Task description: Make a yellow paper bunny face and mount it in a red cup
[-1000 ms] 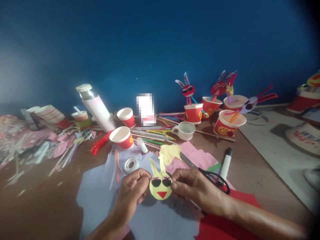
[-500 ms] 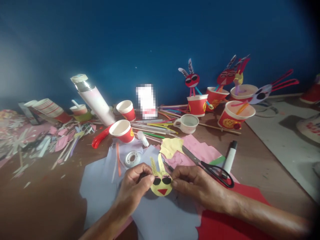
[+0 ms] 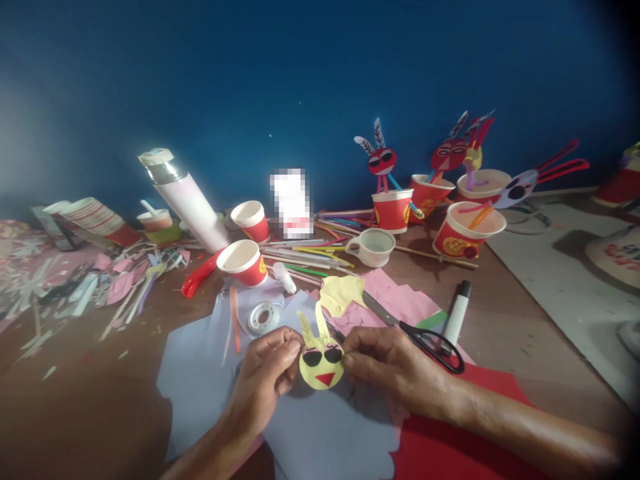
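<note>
A yellow paper face [image 3: 321, 381] with two yellow ears, black eyes and a red triangular mouth is held upright over grey-blue paper [image 3: 325, 433]. My right hand [image 3: 387, 367] pinches its right edge between thumb and curled fingers. My left hand [image 3: 267, 370] is at the face's left side, thumb and fingers drawn together beside the ear's base. Whether a small thing sits between those fingertips is hidden. Black-handled scissors [image 3: 417, 333] lie just beyond my right hand. A white tape roll [image 3: 264, 318] rests beyond my left hand.
Red paper cups [image 3: 393, 212] holding paper puppets stand at the back right. A white thermos [image 3: 187, 203] leans at the back left near paper scraps [image 3: 120, 283]. Several coloured sticks [image 3: 310, 257], a white cup [image 3: 376, 248] and a marker [image 3: 456, 317] lie beyond the paper sheets.
My left thumb has slipped off the front of the paper face and moved slightly left, uncovering its left edge. My right hand keeps its pinch. The view has shifted slightly.
</note>
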A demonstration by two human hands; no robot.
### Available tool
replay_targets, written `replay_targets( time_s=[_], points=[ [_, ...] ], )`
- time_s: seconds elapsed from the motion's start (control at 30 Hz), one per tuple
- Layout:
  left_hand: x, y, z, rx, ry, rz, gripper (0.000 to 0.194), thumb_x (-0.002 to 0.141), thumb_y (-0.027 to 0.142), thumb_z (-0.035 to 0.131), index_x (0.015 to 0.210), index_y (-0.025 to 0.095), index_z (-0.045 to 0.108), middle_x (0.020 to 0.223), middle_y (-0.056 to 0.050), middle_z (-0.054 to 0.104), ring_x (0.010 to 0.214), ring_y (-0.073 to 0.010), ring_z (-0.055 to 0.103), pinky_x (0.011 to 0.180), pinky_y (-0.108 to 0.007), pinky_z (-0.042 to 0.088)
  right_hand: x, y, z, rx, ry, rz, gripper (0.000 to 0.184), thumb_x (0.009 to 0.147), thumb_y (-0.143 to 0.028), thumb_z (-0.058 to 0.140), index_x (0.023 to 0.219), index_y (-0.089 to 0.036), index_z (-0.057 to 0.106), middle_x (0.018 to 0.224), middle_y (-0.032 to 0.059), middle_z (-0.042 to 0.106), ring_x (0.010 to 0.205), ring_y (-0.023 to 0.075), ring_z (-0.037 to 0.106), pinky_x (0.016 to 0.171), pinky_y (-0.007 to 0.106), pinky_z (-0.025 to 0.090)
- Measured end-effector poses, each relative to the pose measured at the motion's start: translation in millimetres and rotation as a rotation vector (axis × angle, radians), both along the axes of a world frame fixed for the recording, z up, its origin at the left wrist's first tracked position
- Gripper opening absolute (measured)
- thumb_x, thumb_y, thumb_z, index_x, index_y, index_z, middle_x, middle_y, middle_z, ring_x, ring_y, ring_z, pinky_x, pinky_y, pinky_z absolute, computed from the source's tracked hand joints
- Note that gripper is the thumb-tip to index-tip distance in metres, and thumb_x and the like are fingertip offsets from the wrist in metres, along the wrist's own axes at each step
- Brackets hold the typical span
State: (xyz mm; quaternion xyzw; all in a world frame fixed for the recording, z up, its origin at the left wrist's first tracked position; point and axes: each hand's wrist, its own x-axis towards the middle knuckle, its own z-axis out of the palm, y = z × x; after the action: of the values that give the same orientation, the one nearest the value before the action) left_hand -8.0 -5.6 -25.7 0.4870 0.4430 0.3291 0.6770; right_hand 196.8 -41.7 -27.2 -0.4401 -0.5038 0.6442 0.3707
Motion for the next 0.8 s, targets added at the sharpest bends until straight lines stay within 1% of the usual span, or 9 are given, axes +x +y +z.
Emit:
replay_targets(
  time_s=[0.1, 0.23, 0.4, 0.47, 0.57, 0.67, 0.73, 0.8],
  points=[
    [0.5, -0.3, -0.6, 0.036, 0.034, 0.016, 0.030, 0.080, 0.040, 0.058, 0.063, 0.016, 0.050, 0.050, 0.006, 0.037, 0.045, -0.0063, 0.031, 0.044, -0.020, 0.022, 0.2, 0.2, -0.5, 0.006, 0.004, -0.008, 0.029, 0.083, -0.044, 0.059, 0.073, -0.016, 0.056, 0.063, -0.0035, 0.049, 0.055, 0.0089, 0.040, 0.052, 0.022, 0.031],
    [0.4, -0.6, -2.0, 0.046, 0.096, 0.038, 0.031, 0.077, 0.042, 0.062, 0.065, 0.016, 0.051, 0.049, 0.007, 0.034, 0.045, -0.0056, 0.028, 0.043, -0.019, 0.021, 0.7, 0.3, -2.2, 0.022, -0.024, -0.015, 0.026, 0.084, -0.040, 0.058, 0.073, -0.016, 0.056, 0.062, -0.0036, 0.049, 0.055, 0.0088, 0.040, 0.051, 0.022, 0.031],
    [-0.1, 0.8, -3.8, 0.059, 0.147, 0.010, 0.030, 0.079, 0.043, 0.059, 0.066, 0.017, 0.051, 0.050, 0.007, 0.033, 0.045, -0.0060, 0.027, 0.043, -0.019, 0.020, 1.3, 1.4, -1.3, 0.034, -0.033, -0.006, 0.023, 0.085, -0.036, 0.057, 0.073, -0.016, 0.056, 0.062, -0.0040, 0.048, 0.055, 0.0083, 0.039, 0.050, 0.021, 0.030],
    [0.4, 0.4, -2.0, 0.125, 0.213, -0.008, 0.030, 0.082, 0.042, 0.056, 0.066, 0.017, 0.051, 0.051, 0.006, 0.033, 0.046, -0.0068, 0.027, 0.043, -0.020, 0.021, 1.4, 1.8, 0.0, 0.040, -0.054, 0.000, 0.023, 0.085, -0.035, 0.057, 0.073, -0.016, 0.056, 0.062, -0.0038, 0.048, 0.055, 0.0083, 0.038, 0.050, 0.021, 0.030],
    [1.5, -1.5, 2.0, 0.313, 0.369, -0.023, 0.031, 0.088, 0.040, 0.050, 0.067, 0.018, 0.050, 0.055, 0.005, 0.031, 0.050, -0.0084, 0.028, 0.046, -0.022, 0.024, 1.9, 2.1, 1.4, 0.039, -0.074, 0.005, 0.022, 0.086, -0.034, 0.056, 0.073, -0.015, 0.056, 0.062, -0.0037, 0.048, 0.056, 0.0084, 0.038, 0.051, 0.021, 0.030],
    [1.0, -2.4, 3.4, 0.479, 0.482, -0.051, 0.035, 0.092, 0.038, 0.042, 0.064, 0.018, 0.043, 0.058, 0.004, 0.028, 0.053, -0.0096, 0.027, 0.049, -0.022, 0.025, 2.6, 2.3, 1.3, 0.035, -0.062, 0.005, 0.021, 0.086, -0.033, 0.055, 0.075, -0.016, 0.056, 0.062, -0.0038, 0.048, 0.056, 0.0085, 0.039, 0.051, 0.021, 0.031],
    [-0.3, -1.5, 2.2, 0.529, 0.520, -0.073, 0.037, 0.094, 0.039, 0.038, 0.064, 0.018, 0.041, 0.059, 0.004, 0.029, 0.055, -0.0099, 0.029, 0.051, -0.022, 0.026, 3.0, 2.3, 0.4, 0.033, -0.053, 0.004, 0.021, 0.086, -0.033, 0.056, 0.075, -0.016, 0.056, 0.062, -0.0042, 0.047, 0.056, 0.0084, 0.039, 0.051, 0.021, 0.031],
    [-2.0, 0.5, 0.4, 0.485, 0.509, -0.070, 0.037, 0.095, 0.042, 0.037, 0.067, 0.018, 0.045, 0.059, 0.004, 0.029, 0.054, -0.0096, 0.029, 0.050, -0.022, 0.026, 3.3, 2.1, -0.8, 0.032, -0.046, 0.001, 0.021, 0.086, -0.034, 0.056, 0.075, -0.016, 0.056, 0.061, -0.0045, 0.046, 0.055, 0.0082, 0.038, 0.051, 0.021, 0.030]
  ],
)
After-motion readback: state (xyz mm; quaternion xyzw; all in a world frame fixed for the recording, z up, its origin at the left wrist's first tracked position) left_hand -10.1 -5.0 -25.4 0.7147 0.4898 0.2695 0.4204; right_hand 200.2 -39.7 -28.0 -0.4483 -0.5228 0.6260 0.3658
